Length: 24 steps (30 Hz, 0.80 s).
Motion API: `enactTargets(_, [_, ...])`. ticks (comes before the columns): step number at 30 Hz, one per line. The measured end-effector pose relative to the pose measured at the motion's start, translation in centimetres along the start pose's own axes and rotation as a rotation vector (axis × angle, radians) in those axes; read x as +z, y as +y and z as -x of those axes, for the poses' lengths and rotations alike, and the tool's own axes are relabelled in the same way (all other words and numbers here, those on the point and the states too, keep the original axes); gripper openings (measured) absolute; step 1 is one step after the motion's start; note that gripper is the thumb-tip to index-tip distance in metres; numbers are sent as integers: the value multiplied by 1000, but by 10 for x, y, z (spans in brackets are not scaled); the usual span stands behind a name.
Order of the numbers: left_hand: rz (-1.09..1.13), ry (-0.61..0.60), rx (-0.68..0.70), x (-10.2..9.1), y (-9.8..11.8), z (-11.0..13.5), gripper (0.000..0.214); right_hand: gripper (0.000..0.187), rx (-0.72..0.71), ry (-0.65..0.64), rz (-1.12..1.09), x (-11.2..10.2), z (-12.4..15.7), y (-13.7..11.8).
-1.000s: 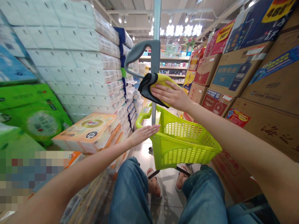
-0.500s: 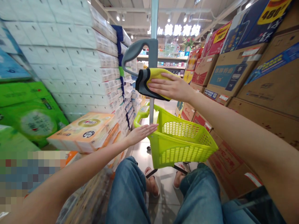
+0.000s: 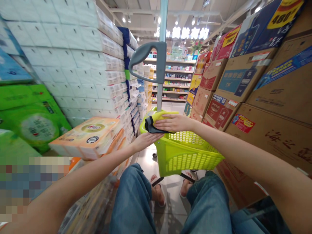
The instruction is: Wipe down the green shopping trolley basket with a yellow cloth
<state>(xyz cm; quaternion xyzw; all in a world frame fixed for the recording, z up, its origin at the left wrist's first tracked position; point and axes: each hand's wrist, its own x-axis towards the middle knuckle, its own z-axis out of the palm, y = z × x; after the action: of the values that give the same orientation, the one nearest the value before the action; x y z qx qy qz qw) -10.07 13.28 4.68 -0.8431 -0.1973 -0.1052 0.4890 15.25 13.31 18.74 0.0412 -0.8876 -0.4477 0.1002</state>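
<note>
R hand [image 3: 174, 123] pressing open on cloth [image 3: 165, 114] atop basket [image 3: 187, 159] rim; L hand [image 3: 147, 140] open, empty, hovering near; ungripped cloth risks slipping off.

Site: supermarket aisle. Wrapped tissue packs [image 3: 73, 65] stacked high at 9 o'clock; printed cartons [image 3: 275, 84] at 3 o'clock, yellow price placard [image 3: 285, 13] at 2; stocked shelves [image 3: 170, 79] and lit store sign [image 3: 185, 32] at 12; lime shopping basket [image 3: 187, 156] at 6.
</note>
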Motion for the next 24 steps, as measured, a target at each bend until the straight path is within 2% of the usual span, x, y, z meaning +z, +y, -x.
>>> enactTargets(2, [-26, 6, -11, -5, -1, -2, 61, 44, 54, -2, -9, -17, -3, 26])
enactTargets(5, [-83, 26, -17, -13, -2, -4, 63, 49, 241, 2, 11, -46, -11, 68])
enactTargets(7, [-104, 28, -14, -17, -3, -5, 63, 50, 321, 8, 2, -55, -16, 82])
enactTargets(9, [-116, 20, -17, -18, -2, -5, 63, 50, 374, 43, -35, -53, -18, 81])
enactTargets(12, [-119, 8, -19, -16, -2, -4, 63, 50, 424, 101, -89, -32, -16, 52])
enactTargets(14, [-94, -2, -9, -10, -1, -2, 61, 50, 356, 89, -109, -14, -12, 24])
enactTargets(16, [-56, -11, 2, -3, 0, 0, 57, 46, 218, 63, -116, 1, -7, -1])
enactTargets(18, [-28, -15, 9, 2, 1, 1, 55, 44, 104, 50, -123, 7, -2, -13])
enactTargets(21, [-47, -9, 5, 2, 1, 1, 57, 46, 109, 52, -140, -5, 0, 0])
enactTargets(24, [-119, 10, -5, -6, 0, -2, 60, 50, 277, 73, -138, -28, -4, 36])
